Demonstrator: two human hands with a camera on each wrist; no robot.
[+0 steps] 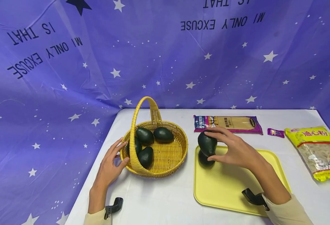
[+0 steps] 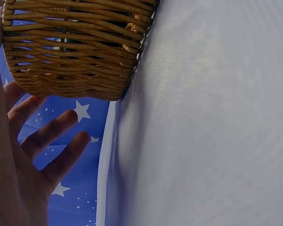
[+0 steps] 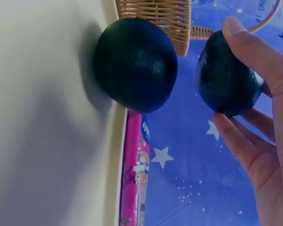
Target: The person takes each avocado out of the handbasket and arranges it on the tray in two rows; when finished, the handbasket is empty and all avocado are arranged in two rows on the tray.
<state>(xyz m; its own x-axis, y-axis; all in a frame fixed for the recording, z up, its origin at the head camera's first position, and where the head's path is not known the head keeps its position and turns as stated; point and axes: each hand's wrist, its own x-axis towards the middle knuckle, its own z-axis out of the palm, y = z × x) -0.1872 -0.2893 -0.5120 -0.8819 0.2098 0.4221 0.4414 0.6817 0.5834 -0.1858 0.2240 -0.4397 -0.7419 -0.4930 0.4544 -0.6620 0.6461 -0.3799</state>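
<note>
My right hand (image 1: pixel 236 152) pinches a dark green avocado (image 1: pixel 207 143) between thumb and fingers, above the left part of a yellow tray (image 1: pixel 229 193). Just below it, a second avocado (image 3: pixel 134 66) lies on the tray, partly hidden in the head view. To the left stands a yellow wicker basket (image 1: pixel 167 157) with a tall handle, and several avocados (image 1: pixel 163 134) lie in it. My left hand (image 1: pixel 108 170) is at the basket's left side, fingers spread and fairly straight, with the fingertips at the rim. In the left wrist view, those fingers (image 2: pixel 54 132) spread beside the woven wall.
Behind the tray lies a purple pack of noodles (image 1: pixel 235 123). A small purple packet (image 1: pixel 276 132) is to its right, followed by a large yellow bag (image 1: pixel 319 153). All stand on a white-covered table (image 1: pixel 159 200), with a blue star-patterned cloth (image 1: pixel 165 62) behind.
</note>
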